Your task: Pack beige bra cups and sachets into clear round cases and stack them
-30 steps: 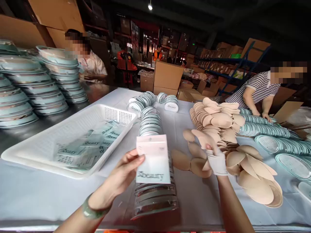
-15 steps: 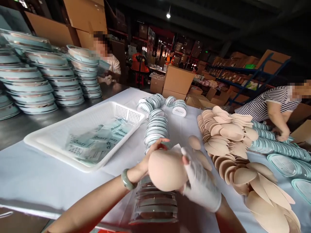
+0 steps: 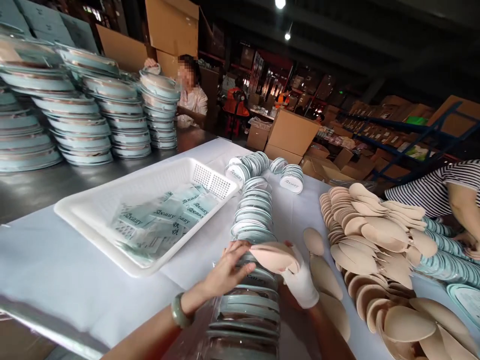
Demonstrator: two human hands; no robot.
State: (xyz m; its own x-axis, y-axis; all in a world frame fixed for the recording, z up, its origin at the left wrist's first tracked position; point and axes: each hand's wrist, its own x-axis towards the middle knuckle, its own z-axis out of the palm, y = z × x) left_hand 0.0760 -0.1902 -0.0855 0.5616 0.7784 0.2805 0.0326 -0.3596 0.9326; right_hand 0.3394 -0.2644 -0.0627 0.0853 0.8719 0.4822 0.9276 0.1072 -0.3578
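In the head view, a beige pad [image 3: 275,256] is held up at about five o'clock from the view's centre, over a row of clear-and-pale-blue packs [image 3: 253,215]. It looks smooth, matte and curved, tipped nearly edge-on, narrowing towards its nine-o'clock end, with a thin line along its upper side. The white-gloved right hand [image 3: 302,285] is clamped on its three-to-four-o'clock end. The bare left hand [image 3: 227,267] meets the narrow end; whether it grips, I cannot tell. Similar loose pads [image 3: 386,235] lie heaped at three o'clock from it.
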